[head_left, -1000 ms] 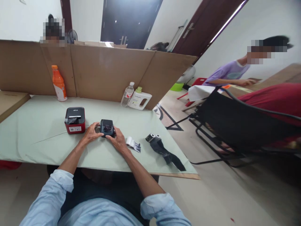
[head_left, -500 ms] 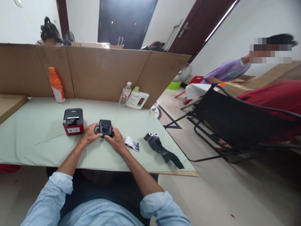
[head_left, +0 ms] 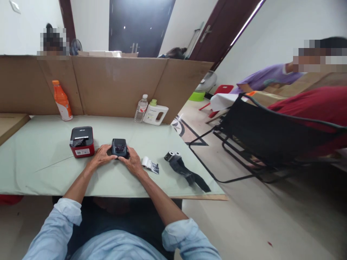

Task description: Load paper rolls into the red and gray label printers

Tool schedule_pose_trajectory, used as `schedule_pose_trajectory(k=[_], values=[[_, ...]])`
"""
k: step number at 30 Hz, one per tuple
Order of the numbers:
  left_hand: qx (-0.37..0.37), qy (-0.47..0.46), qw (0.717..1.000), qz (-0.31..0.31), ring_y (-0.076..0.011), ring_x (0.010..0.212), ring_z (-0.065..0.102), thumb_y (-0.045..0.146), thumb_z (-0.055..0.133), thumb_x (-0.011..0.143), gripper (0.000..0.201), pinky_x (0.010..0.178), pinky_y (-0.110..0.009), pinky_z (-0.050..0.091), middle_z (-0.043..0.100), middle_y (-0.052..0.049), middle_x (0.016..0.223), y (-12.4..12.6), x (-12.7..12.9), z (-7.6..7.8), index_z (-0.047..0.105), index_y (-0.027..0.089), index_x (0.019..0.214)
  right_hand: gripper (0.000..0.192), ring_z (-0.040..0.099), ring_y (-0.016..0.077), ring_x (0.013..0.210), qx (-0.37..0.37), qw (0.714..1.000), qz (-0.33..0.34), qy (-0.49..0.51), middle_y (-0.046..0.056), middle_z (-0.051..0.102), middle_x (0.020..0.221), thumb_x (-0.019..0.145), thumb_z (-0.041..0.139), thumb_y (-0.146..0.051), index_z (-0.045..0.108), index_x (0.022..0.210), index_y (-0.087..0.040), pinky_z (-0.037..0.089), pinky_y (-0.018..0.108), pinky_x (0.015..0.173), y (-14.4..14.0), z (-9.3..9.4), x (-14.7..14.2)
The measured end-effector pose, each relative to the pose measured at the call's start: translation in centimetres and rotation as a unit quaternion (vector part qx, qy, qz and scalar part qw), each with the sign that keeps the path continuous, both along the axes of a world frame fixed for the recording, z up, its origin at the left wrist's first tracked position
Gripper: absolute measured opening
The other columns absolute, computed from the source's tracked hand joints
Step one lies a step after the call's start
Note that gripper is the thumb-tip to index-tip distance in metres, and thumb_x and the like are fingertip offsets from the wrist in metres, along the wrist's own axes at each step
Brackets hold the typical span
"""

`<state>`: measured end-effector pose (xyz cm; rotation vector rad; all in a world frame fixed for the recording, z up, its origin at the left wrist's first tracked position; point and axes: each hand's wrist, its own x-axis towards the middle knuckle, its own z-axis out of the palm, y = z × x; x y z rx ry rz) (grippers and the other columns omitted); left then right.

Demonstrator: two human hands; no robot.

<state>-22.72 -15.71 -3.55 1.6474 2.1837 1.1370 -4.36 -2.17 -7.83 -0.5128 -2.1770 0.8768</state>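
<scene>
Between my two hands a small black label printer [head_left: 119, 146] rests on the table, its dark window facing up. My left hand [head_left: 102, 156] grips its left side, and my right hand [head_left: 132, 160] closes on the right side, thumbs at the front edge. To the left stands a larger red and black printer [head_left: 81, 142] with a white label on its front. Just right of my right hand lies a small white paper roll [head_left: 146, 163] with a printed loose end. Farther right are black ribbon rolls [head_left: 170, 155] with a long dark strip [head_left: 187, 175] trailing toward the table's front edge.
Along the cardboard partition [head_left: 116, 86] stand an orange bottle [head_left: 61, 101], a clear water bottle [head_left: 141, 109] and a white jug [head_left: 155, 113]. A cardboard box [head_left: 12, 124] sits at the left. Right of the table [head_left: 54, 180] is a black folding chair [head_left: 265, 133], with people beyond.
The whole view has shifted slightly. My hands stay on the small black label printer, and nothing on the table has visibly moved.
</scene>
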Motion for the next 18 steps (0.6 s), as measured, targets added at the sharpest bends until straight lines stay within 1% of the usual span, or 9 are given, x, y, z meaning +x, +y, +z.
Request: schedule_pose_trajectory(k=[6,10,13,15,18], values=[[-0.031,0.017,0.999,-0.006,-0.0391,0.125,0.065,0.052,0.086,0.069,0.058,0.114,-0.052,0.049,0.074,-0.015,0.127,0.3,-0.9,0.6,0.076,0.018,0.116,0.069,0.063,0.0334,0.120,0.012,1.000,-0.002,0.005,0.015,0.068,0.128,0.087,0.077,-0.043,0.055,0.148,-0.020,0.052,0.051,0.106,0.2,-0.1,-0.3],[-0.036,0.012,0.999,-0.007,-0.0389,0.125,0.065,0.054,0.085,0.069,0.059,0.113,-0.052,0.051,0.074,-0.013,0.128,0.4,-1.2,1.3,0.077,0.020,0.117,0.070,0.062,0.0337,0.123,0.009,1.000,0.003,-0.001,0.016,0.066,0.132,0.087,0.078,-0.043,0.053,0.148,-0.019,0.051,0.050,0.107,0.2,0.2,-0.3],[-0.036,0.001,0.999,-0.018,-0.0371,0.119,0.067,0.055,0.081,0.072,0.060,0.108,-0.051,0.053,0.074,-0.014,0.127,0.6,-1.2,1.9,0.075,0.018,0.120,0.067,0.062,0.0330,0.119,0.007,1.000,0.002,-0.003,0.015,0.067,0.128,0.087,0.077,-0.042,0.055,0.146,-0.019,0.053,0.049,0.104,0.2,0.6,-0.4],[-0.035,-0.003,0.999,-0.029,-0.0360,0.115,0.068,0.055,0.081,0.073,0.060,0.105,-0.050,0.054,0.075,-0.013,0.123,0.7,-1.2,2.3,0.075,0.018,0.120,0.065,0.063,0.0320,0.117,0.006,1.000,0.000,-0.001,0.013,0.067,0.125,0.087,0.077,-0.041,0.055,0.146,-0.021,0.054,0.048,0.102,0.1,0.9,-0.4],[-0.038,-0.016,0.998,-0.040,-0.0351,0.114,0.068,0.054,0.078,0.075,0.056,0.103,-0.048,0.056,0.075,-0.012,0.122,0.7,-1.4,3.1,0.076,0.018,0.118,0.064,0.063,0.0310,0.114,0.007,1.000,-0.005,0.001,0.011,0.067,0.123,0.087,0.077,-0.040,0.055,0.145,-0.023,0.054,0.046,0.100,0.0,1.3,-0.5]])
